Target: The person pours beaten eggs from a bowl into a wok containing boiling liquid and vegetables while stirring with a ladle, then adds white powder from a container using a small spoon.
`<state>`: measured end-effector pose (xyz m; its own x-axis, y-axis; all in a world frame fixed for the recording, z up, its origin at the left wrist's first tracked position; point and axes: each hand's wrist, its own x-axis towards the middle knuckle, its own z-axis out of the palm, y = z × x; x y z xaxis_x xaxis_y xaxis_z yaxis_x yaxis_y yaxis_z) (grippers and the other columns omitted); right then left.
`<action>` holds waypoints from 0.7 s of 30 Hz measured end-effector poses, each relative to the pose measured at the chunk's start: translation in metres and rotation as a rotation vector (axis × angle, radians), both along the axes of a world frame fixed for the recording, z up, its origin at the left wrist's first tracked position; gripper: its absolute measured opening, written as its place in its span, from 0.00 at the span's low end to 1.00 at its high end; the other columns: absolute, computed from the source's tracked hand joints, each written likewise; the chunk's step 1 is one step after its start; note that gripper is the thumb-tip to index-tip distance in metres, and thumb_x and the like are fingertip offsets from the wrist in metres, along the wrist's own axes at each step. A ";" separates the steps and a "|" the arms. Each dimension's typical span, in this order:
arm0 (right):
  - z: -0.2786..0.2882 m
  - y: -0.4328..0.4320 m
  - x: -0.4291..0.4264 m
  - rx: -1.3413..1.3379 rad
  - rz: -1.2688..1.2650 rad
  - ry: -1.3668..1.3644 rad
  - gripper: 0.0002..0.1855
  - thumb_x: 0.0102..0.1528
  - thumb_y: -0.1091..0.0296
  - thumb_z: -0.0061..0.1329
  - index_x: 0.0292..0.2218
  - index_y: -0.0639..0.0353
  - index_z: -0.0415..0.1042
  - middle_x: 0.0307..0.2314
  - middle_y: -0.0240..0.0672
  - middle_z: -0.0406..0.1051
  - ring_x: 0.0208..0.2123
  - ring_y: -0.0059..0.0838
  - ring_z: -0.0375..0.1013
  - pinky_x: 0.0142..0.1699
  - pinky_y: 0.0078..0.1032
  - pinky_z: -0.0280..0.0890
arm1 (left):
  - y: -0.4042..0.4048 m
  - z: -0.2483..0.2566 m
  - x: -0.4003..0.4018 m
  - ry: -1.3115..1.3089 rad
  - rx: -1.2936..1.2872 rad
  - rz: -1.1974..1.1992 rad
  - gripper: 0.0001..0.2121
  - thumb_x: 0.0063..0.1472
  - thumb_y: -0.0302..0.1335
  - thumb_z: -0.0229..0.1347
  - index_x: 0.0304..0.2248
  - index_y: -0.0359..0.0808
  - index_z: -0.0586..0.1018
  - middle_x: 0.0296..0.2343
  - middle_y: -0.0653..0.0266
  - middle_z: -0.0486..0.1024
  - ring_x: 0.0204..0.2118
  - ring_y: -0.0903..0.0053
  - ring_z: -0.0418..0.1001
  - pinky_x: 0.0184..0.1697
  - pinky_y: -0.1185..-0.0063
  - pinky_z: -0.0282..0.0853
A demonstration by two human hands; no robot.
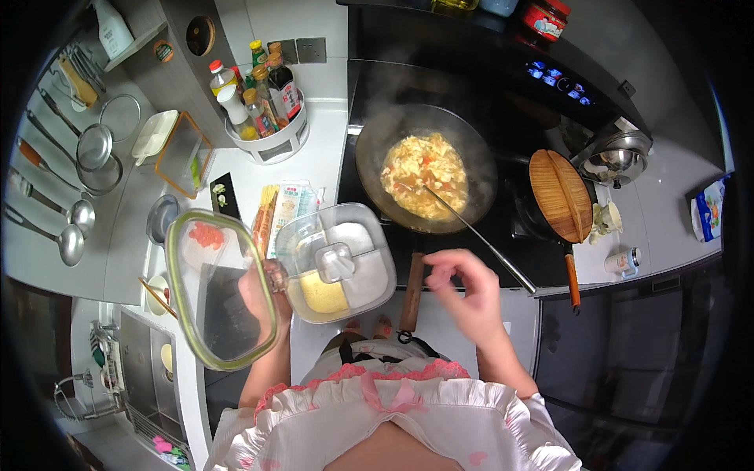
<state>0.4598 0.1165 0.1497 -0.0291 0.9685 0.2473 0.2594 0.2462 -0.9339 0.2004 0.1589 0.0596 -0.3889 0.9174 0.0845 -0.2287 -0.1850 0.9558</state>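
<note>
My left hand (pixel 262 297) is closed on the handle side of a clear divided seasoning box (pixel 370 297), whose green-rimmed lid (pixel 177 282) hangs raised at the left, partly in front of the hand. White and yellow powders fill its compartments, and a clear knob stands at its centre. My right hand (pixel 465 288) is in the air above the stove's front edge, fingers curled and slightly blurred, with nothing visible in it. Beyond it a wok (pixel 483 194) holds steaming scrambled egg in liquid with red bits (pixel 424 171). A long metal utensil (pixel 489 238) leans across the wok's rim.
A wooden-lidded pan (pixel 559 194) sits on the stove's right side. Sauce bottles fill a white round rack (pixel 268 150) at the back left. Noodle packets (pixel 288 212), a black cutting board (pixel 227 312) and a bowl with chopsticks (pixel 158 294) lie at left. The wok's wooden handle (pixel 412 291) projects towards me.
</note>
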 end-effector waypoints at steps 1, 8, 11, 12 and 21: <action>0.014 0.003 -0.009 0.219 0.041 -0.348 0.12 0.42 0.76 0.51 0.32 0.59 0.70 0.19 0.29 0.65 0.21 0.26 0.62 0.29 0.23 0.58 | -0.001 0.000 0.001 -0.020 -0.002 -0.024 0.15 0.58 0.32 0.40 0.18 0.32 0.67 0.13 0.68 0.62 0.13 0.86 0.56 0.15 0.86 0.48; 0.028 0.015 -0.033 0.309 0.079 -0.737 0.14 0.39 0.68 0.54 0.31 0.56 0.73 0.22 0.28 0.61 0.29 0.29 0.59 0.36 0.25 0.54 | -0.007 0.016 0.031 -0.289 -0.037 -0.098 0.14 0.59 0.30 0.42 0.19 0.30 0.69 0.14 0.67 0.63 0.13 0.86 0.57 0.15 0.86 0.50; 0.030 0.015 -0.033 0.287 0.133 -0.787 0.13 0.37 0.68 0.56 0.29 0.55 0.75 0.23 0.26 0.63 0.29 0.27 0.59 0.35 0.24 0.53 | -0.009 0.018 0.035 -0.216 -0.037 -0.099 0.15 0.59 0.31 0.42 0.19 0.30 0.69 0.13 0.68 0.63 0.13 0.86 0.56 0.15 0.86 0.49; 0.030 0.015 -0.032 0.286 0.133 -0.791 0.13 0.37 0.68 0.56 0.29 0.55 0.75 0.23 0.26 0.63 0.29 0.27 0.59 0.35 0.24 0.53 | -0.009 0.019 0.036 -0.220 -0.038 -0.099 0.15 0.59 0.31 0.42 0.19 0.30 0.69 0.13 0.68 0.63 0.13 0.86 0.56 0.15 0.86 0.49; 0.058 0.012 -0.016 0.441 -0.087 -0.801 0.09 0.33 0.72 0.57 0.22 0.56 0.73 0.20 0.26 0.64 0.27 0.28 0.60 0.32 0.24 0.51 | -0.002 0.029 0.042 -0.203 -0.044 -0.042 0.16 0.60 0.32 0.42 0.19 0.30 0.70 0.12 0.70 0.62 0.13 0.87 0.56 0.15 0.87 0.48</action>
<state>0.4438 0.1289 0.2079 -0.2823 0.7983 0.5320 0.8232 0.4864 -0.2929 0.2428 0.1566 0.0886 -0.3557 0.9341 -0.0323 -0.4238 -0.1304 0.8963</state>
